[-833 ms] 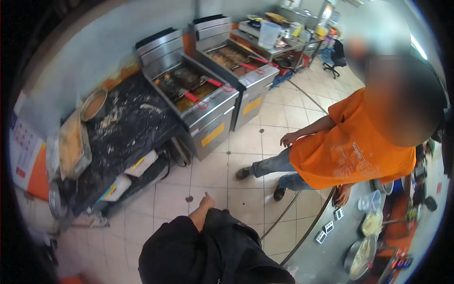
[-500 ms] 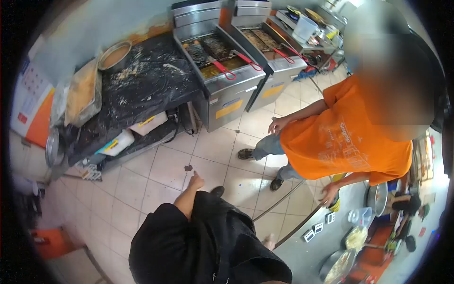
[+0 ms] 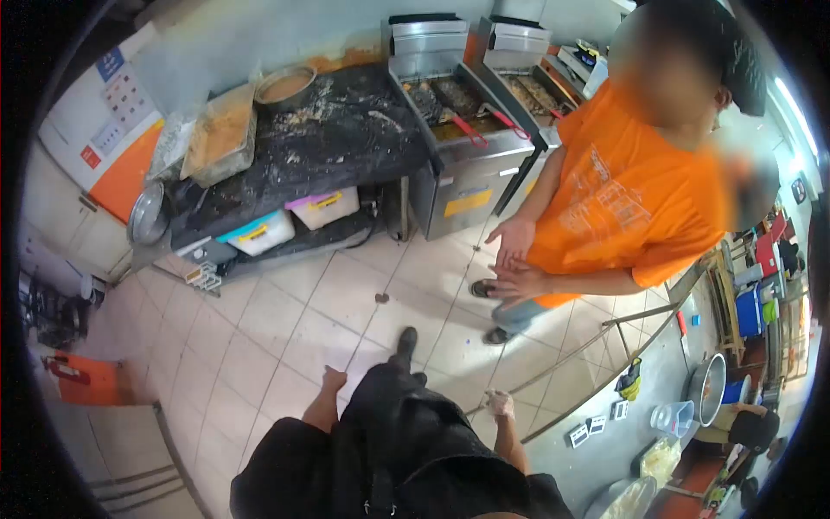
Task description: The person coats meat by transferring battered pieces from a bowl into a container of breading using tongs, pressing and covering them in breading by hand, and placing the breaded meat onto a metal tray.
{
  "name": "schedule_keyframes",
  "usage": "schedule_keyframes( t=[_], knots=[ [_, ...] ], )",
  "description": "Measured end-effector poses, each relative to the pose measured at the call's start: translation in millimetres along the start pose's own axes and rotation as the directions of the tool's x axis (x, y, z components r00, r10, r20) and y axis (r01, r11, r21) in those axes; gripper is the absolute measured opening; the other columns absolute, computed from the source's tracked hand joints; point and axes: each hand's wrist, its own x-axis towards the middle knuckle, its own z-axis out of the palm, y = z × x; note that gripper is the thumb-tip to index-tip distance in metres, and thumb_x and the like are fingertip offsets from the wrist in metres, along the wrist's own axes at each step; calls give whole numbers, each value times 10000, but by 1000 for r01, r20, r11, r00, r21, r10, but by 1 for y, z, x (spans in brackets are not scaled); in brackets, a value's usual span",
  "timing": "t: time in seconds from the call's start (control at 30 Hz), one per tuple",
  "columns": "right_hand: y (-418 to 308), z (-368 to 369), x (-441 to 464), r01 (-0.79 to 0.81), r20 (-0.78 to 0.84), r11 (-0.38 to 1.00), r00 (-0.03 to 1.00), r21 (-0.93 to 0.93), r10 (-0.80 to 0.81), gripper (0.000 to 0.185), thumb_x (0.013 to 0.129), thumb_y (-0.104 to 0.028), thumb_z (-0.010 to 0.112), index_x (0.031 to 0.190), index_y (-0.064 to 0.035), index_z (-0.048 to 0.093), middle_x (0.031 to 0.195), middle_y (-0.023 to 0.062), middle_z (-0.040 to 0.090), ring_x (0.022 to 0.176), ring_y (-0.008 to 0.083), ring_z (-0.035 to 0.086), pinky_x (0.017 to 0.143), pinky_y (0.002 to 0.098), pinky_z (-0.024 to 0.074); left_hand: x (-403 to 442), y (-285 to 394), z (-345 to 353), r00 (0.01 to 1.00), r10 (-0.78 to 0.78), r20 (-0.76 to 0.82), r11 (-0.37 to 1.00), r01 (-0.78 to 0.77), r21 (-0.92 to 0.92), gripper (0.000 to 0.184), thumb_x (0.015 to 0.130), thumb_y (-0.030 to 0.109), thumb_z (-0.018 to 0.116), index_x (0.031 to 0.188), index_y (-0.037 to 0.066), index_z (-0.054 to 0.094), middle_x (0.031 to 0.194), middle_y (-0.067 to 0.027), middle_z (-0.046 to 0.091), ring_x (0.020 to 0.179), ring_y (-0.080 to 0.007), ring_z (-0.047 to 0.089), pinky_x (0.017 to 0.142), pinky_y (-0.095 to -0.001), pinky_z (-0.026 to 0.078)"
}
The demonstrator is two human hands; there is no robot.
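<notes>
My left hand hangs low over the tiled floor, its fingers curled in; whether it holds anything is too small to tell. My right hand is by the edge of the metal table, whitish on its surface, with fingers bent and nothing clearly visible in them. A co-worker in an orange shirt stands in front of me at the right, both hands held together before the waist. Nearest my right hand on the table lie small white timers.
A black-covered table at the left bears a breading tray and a bowl. Two fryers stand beside it. Bins sit below. A metal bowl, clear container and knife are on the right table.
The view has turned left and moved forward. My right hand has come fully into view. The co-worker has brought both hands together, the one by the table having left it.
</notes>
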Motion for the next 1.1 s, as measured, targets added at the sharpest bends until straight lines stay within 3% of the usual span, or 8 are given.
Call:
schedule_keyframes(
  t=[0.1, 0.37, 0.6, 0.67, 0.73, 0.8, 0.9, 1.1],
  knots=[
    [-20, 3, -26, 50, 46, 987, 998, -153, -43, 338, 830, -177, 598, 1122, -12, 559, 831, 116, 635, 581, 183, 561, 528, 269, 455, 9, -42, -9, 964, 128, 232, 891, -214, 399, 667, 807, 254, 476, 1276, -190, 310, 1205, -326, 500, 1126, -364, 526, 996, -375, 383],
    [36, 25, -45, 253, 285, 834, 951, -490, -121, 213, 845, -174, 525, 1003, -39, 575, 823, 125, 639, 674, 235, 594, 592, 318, 473, 0, -21, -8, 977, 71, -200, 986, -99, -135, 862, 746, 385, 612, 1286, -177, 242, 1200, -331, 496, 1128, -404, 507, 945, -402, 435],
    [-102, 125, -52, 765, 749, -38, 618, -643, -240, 171, 858, -171, 462, 898, -63, 588, 815, 133, 642, 756, 280, 624, 647, 360, 490, -44, -31, -84, 866, 457, -200, 844, -494, -210, 800, 805, 371, 580, 1365, -73, 221, 1088, -336, 550, 961, -458, 574, 873, -445, 470],
    [-145, 191, -66, 777, 752, -38, 594, -628, -284, 179, 862, -170, 443, 868, -70, 592, 813, 135, 644, 780, 292, 632, 663, 372, 494, -60, -86, -109, 900, 335, -280, 837, -421, -351, 790, 809, 375, 581, 1369, -54, 225, 1040, -328, 573, 947, -461, 576, 860, -457, 471],
    [-171, 268, -58, 699, 614, 439, 711, -564, -342, 242, 892, -213, 440, 932, -113, 657, 819, 85, 656, 761, 229, 622, 713, 318, 497, -57, -159, -120, 936, 101, -338, 849, -258, -461, 767, 808, 376, 583, 1359, -40, 251, 994, -316, 593, 938, -460, 576, 846, -470, 473],
    [-181, 336, -18, 935, 797, -225, 89, -274, -597, 242, 904, -226, 453, 939, -102, 658, 791, 58, 637, 750, 187, 602, 691, 335, 501, -79, -236, -135, 904, -87, -419, 831, -166, -532, 758, 807, 366, 586, 1352, -42, 255, 993, -313, 595, 946, -452, 577, 839, -480, 472],
    [-234, 478, -34, 858, 846, 321, 481, -400, -230, 269, 909, -245, 453, 954, -69, 652, 817, 48, 633, 782, 189, 598, 693, 380, 504, -133, -353, -163, 750, -488, -446, 686, 14, -727, 731, 809, 336, 588, 1345, -44, 267, 1007, -317, 590, 972, -438, 575, 842, -495, 466],
    [-278, 700, -186, 961, 952, 23, 269, -275, 144, 334, 920, -332, 426, 893, -60, 618, 749, 49, 587, 732, 184, 563, 670, 371, 488, -263, -442, -185, 260, -952, -164, 201, 124, -972, 669, 816, 298, 579, 1346, -6, 306, 1064, -269, 595, 1009, -419, 570, 860, -499, 457]
  ],
)
